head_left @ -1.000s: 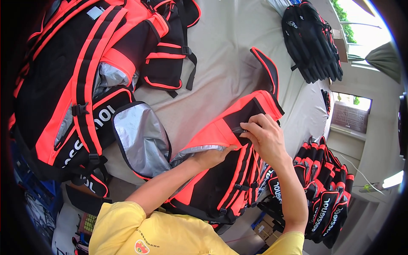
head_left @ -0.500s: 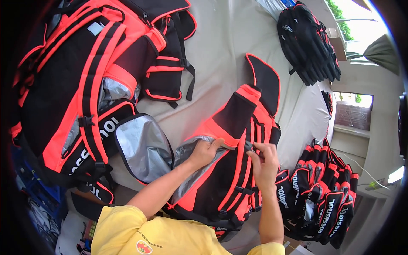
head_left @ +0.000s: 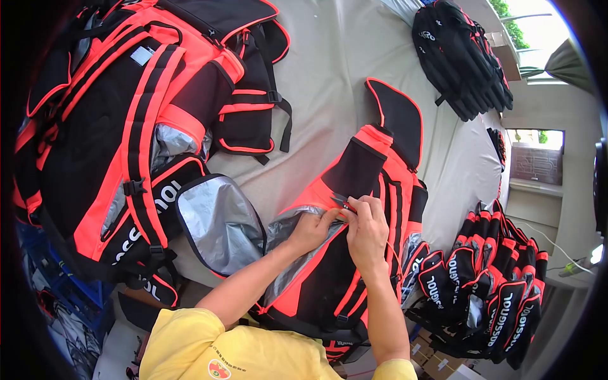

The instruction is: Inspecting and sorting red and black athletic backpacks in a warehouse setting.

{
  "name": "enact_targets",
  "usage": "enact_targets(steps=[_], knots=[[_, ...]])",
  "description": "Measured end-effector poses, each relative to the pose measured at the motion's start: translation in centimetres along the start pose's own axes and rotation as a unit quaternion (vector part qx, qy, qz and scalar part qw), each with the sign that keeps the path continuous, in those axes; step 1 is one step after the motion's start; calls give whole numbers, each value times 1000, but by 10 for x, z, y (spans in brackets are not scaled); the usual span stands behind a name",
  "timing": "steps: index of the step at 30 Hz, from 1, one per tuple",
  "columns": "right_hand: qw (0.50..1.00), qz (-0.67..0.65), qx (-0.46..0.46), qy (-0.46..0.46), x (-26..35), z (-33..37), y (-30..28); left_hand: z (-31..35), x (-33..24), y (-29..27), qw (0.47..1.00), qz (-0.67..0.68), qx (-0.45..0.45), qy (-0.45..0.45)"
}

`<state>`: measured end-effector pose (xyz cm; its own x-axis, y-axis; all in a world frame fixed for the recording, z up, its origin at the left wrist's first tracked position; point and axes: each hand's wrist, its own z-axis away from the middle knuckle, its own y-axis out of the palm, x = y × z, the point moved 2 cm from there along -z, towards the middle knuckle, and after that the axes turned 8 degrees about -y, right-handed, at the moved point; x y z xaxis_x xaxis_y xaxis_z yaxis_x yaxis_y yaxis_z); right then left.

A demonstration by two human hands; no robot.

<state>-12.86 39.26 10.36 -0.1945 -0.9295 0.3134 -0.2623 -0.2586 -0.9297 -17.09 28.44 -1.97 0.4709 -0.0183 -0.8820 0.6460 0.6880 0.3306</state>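
Note:
A coral-and-black backpack (head_left: 324,273) lies on the pale cloth in front of me, its opening showing silver lining. My left hand (head_left: 310,232) is closed on the coral fabric edge at that opening, thumb on top. My right hand (head_left: 367,233) grips a small dark pair of thread snips (head_left: 342,202), whose blades point left over the coral edge, close to my left thumb. Beside the opening a silver-lined flap (head_left: 220,214) lies folded out. At the bag's far end a black flap with coral trim (head_left: 401,120) is spread out.
A pile of similar bags (head_left: 95,152) fills the left side. More bags hang or lean in a bunch (head_left: 491,288) at the right. Black bags (head_left: 459,60) stand at the far right on the pale cloth (head_left: 323,69). Blue crates (head_left: 79,285) sit at lower left.
My right hand has moved left with the thread snips, from beside the straps to the coral edge by my left hand. My left hand keeps its hold; the view has shifted slightly.

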Motion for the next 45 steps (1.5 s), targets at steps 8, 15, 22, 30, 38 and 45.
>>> enact_targets(steps=[8, 15, 22, 30, 38, 45], knots=[[1000, 13, -2, -18, -5, -1, 6, 4, -1, -4, 1000, -11, 15, -4], [998, -39, -57, -8, 0, 8, 6, 3, 6, 2, 999, 4, -12, 47], [975, -67, -115, 176, -52, 135, -25, 12, 8, -13, 997, 0, -49, -56], [845, 204, -248, 429, -139, 489, -252, -29, -15, -88, 863, 445, -167, -171], [803, 321, -244, 439, -199, 590, -305, 9, -112, -16, 835, -369, -370, 171], [809, 6, -173, 561, -321, 571, -78, -67, -81, 38, 587, -751, -244, 179]])
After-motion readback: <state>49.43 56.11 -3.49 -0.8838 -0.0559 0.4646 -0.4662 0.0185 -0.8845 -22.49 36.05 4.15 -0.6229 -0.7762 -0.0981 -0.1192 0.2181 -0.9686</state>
